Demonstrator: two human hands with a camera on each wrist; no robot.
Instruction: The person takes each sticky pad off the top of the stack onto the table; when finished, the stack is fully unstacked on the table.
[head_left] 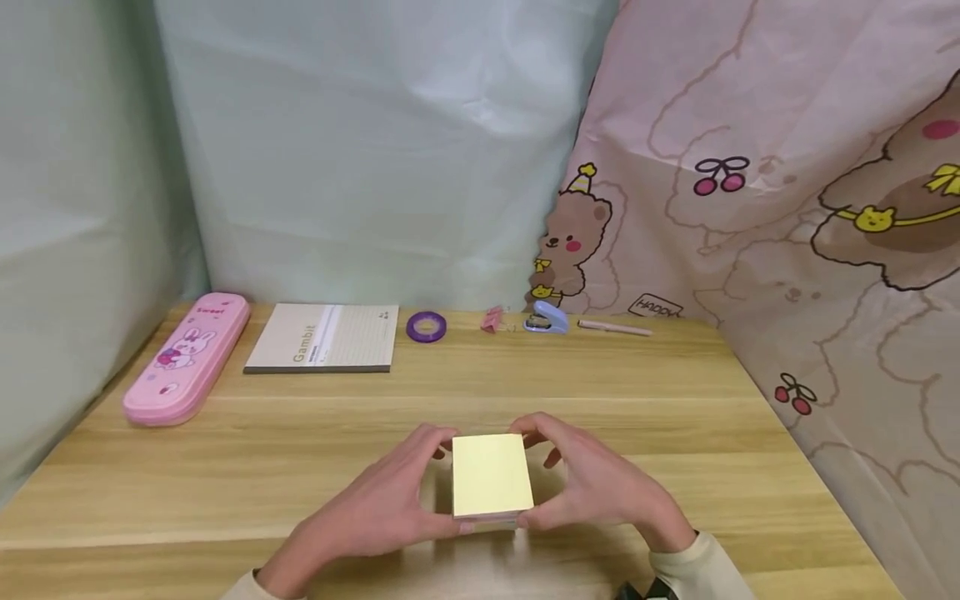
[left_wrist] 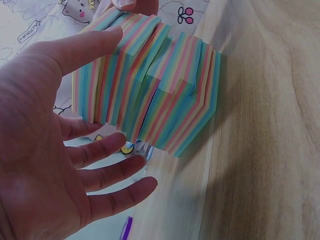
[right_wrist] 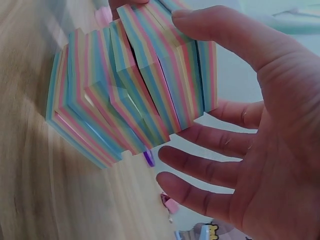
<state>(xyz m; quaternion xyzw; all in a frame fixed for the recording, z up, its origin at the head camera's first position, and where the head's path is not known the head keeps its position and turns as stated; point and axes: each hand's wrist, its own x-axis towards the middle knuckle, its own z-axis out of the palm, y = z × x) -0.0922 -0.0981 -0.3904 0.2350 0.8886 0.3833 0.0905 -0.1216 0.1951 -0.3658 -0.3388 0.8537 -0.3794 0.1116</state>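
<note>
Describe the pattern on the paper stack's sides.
The paper stack has sides striped in blue, yellow and pink, clearest in the right wrist view.

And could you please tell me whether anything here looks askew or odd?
The sticky-note stack between the left hand and right hand looks uneven: in both wrist views, some layers jut out past others.

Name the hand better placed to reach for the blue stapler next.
Probably the right hand: the blue stapler lies nearer to it, while the left hand is across the sticky-note stack. Both hold the stack.
</note>
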